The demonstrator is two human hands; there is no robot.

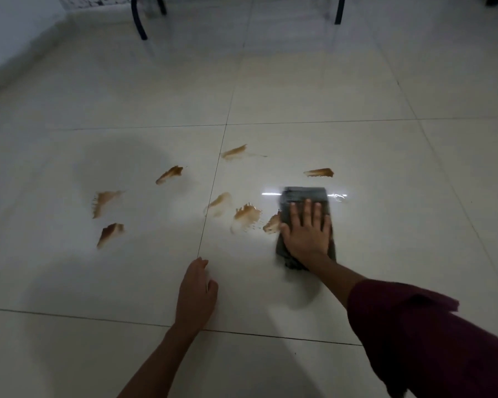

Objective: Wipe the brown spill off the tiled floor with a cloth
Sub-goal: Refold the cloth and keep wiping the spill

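Brown spill (246,215) lies in several separate smears across two pale glossy tiles of the floor (357,110), spread from the left side of the view toward the centre and right. A folded dark grey cloth (304,195) sits flat on the floor at the right end of the smears, its left edge touching the nearest brown patch. The right hand (305,229), coming from a dark red sleeve (414,334), lies open and flat on top of the cloth, fingers straight and spread, pressing it down. The left hand (196,291) rests on the bare tile nearer the person, fingers relaxed and holding nothing; it appears to brace the body. One smear lies just beyond the cloth, another further off by the tile joint, and four more sit well apart on the left tile. Dark furniture legs (140,21) stand far back. To wipe well from here, the palm would likely need to keep even pressure so the whole cloth face stays on the tile, sweeping leftward through the nearest patches rather than scrubbing back and forth, which could spread the liquid. Refolding to a clean face would probably help before the far left smears, and the bracing hand should stay clear of the wet areas.
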